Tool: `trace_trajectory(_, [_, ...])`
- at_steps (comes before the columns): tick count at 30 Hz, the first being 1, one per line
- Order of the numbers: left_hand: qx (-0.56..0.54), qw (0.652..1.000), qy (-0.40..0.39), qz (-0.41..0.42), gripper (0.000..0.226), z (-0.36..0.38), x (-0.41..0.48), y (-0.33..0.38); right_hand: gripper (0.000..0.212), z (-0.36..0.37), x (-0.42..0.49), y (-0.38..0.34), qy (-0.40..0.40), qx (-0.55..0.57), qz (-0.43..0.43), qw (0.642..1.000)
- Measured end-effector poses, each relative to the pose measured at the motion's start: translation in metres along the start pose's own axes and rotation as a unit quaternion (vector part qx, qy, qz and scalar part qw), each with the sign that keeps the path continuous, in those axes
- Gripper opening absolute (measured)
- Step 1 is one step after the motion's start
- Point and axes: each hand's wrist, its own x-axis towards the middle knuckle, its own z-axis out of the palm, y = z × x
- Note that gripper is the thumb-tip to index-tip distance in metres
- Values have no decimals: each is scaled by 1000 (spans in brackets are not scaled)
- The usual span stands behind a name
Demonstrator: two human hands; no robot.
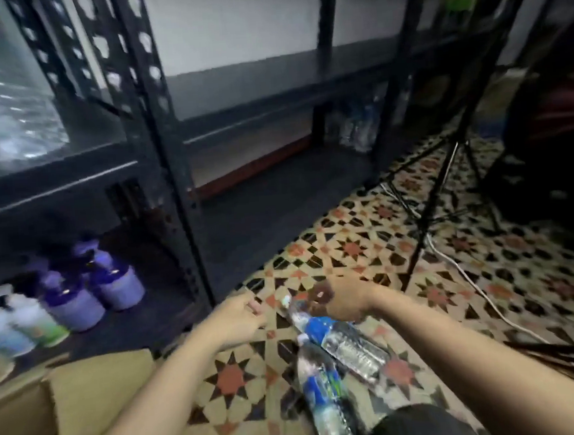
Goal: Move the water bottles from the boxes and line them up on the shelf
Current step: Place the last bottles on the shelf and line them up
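Dark knee point(422, 426) at bottom edge, cut off, hides the base of the near water bottle point(322, 396) lying on the patterned tile floor point(359, 242). Second water bottle point(343, 340) lies just beside it, neck under the right hand point(340, 302); fingers curl over the cap end, closed around the neck, contact blurred. Left hand point(238, 320) hovers near, fingers loosely open, holding nothing. Cardboard box point(71, 416) at lower left, contents out of view. Dark metal shelf point(270, 112) ahead; more bottles point(357, 126) on the lower level at the back, smeared. Spray bottles point(92, 291) at left, blurry.
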Motion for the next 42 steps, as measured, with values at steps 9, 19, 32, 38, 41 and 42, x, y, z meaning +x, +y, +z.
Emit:
trace_trajectory(9, [-29,972,-172,-155,91,169,96,-34,78,110,85,130,-84,105,140,981])
trace_trajectory(19, [-207,943,6,-261,87,276,111,-58,101,163,129,154,1,-47,192,980])
trace_trajectory(32, [-143,939,204,-236,112,249,123,-92,106,190,100,156,-184,213,260,924])
trace_trajectory(38, [-207,925,129,-291,113,253,126,-99,69,177,83,164,-250,321,269,873])
trace_trajectory(41, [-275,918,47,-282,88,254,123,-101,106,204,79,137,-43,296,303,905])
trace_trajectory(42, [-273,919,41,-282,86,253,121,-100,106,215,78,124,26,274,312,910])
